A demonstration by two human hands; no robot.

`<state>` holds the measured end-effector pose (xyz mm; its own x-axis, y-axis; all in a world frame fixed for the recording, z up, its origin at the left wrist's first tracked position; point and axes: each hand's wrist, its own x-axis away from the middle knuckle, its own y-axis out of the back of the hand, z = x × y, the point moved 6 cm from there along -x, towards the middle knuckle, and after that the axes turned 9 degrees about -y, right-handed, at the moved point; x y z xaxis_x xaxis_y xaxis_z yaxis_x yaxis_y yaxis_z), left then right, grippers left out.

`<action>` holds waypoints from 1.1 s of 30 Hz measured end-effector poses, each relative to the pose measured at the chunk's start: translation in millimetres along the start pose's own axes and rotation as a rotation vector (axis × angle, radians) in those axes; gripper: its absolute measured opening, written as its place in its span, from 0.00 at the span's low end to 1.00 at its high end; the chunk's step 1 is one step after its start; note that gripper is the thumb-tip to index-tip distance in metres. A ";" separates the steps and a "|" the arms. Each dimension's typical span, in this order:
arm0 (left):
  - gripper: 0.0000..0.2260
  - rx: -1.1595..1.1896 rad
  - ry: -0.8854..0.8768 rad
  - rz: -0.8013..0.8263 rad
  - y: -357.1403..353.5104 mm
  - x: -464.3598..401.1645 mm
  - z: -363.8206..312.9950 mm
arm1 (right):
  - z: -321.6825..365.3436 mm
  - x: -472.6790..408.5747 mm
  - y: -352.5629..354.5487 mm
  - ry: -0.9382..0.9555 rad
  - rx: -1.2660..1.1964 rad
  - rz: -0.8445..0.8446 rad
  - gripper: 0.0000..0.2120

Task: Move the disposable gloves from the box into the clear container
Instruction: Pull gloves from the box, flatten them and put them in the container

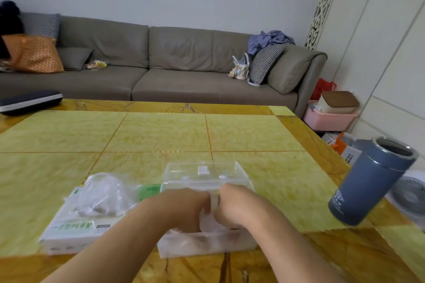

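Disposable gloves of thin clear plastic (104,193) are seen bunched up on top of the flat white cardboard box with green print (71,230), which lies just left of the clear rectangular plastic container (207,243). More crumpled film (211,223) is held down inside the container, whose transparent lid (204,172) is raised at its far side. The left hand (184,207) and the right hand (232,207) are both placed over the container's open top, knuckles almost touching, fingers curled downward into the film; whether it is actually pinched cannot be told, since the fingertips are hidden. The box touches or nearly touches the container's left wall. A grey-blue metal flask with an open mouth (372,181) stands well to the right of the container, near the right edge of the yellow marbled table (161,135). Beyond the container a wide stretch of tabletop is left open up to the far edge, where a dark flat case (30,101) lies at the far left. The container is set close to the near edge. A grey sofa (161,64) is seen behind the table.
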<state>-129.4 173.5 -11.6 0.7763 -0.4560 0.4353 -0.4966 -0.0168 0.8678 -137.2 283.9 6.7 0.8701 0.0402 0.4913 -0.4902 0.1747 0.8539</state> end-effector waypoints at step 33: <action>0.19 -0.074 0.038 -0.189 19.5 40.4 -6.1 | -1.1 -17.1 -5.2 -0.086 0.290 -0.008 0.09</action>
<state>-105.4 160.2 24.3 0.8677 -0.4167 0.2709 -0.3120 -0.0323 0.9495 -149.4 283.3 -6.3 0.8727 -0.0457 0.4861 -0.4880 -0.1144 0.8653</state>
